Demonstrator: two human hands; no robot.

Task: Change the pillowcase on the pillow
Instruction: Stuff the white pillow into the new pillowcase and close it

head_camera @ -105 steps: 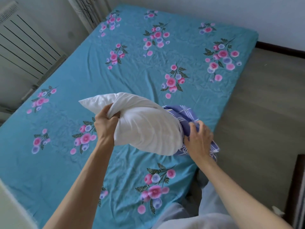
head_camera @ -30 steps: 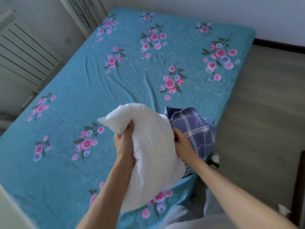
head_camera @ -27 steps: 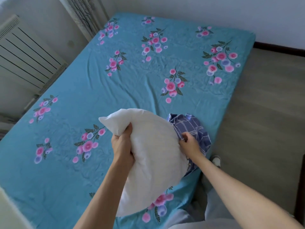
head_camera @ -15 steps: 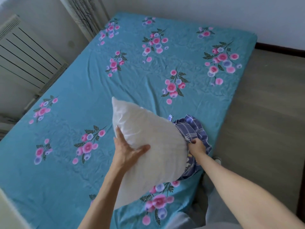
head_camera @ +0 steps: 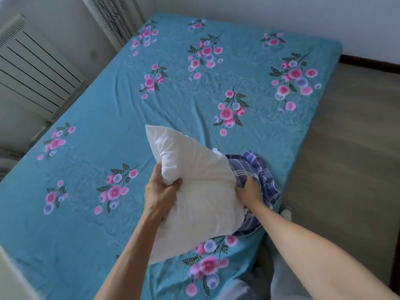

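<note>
Stuffing white soft pillow (head_camera: pixel 194 191) into blue checked cotton pillowcase (head_camera: pixel 257 180), near bed's right edge. Left hand (head_camera: pixel 160 191) clutching pillow; right hand (head_camera: pixel 249 191) gripping pillowcase. Next, probably: drawing the case further over.

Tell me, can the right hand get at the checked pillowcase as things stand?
Yes, it looks so. The right hand already grips the bunched pillowcase at the pillow's right end, and nothing lies between them. The left hand grips the pillow on the other side, out of the way.

The pillow (head_camera: pixel 201 198) lies on the bed (head_camera: pixel 108 118), the pillowcase (head_camera: pixel 257 169) bunched at its right.
</note>
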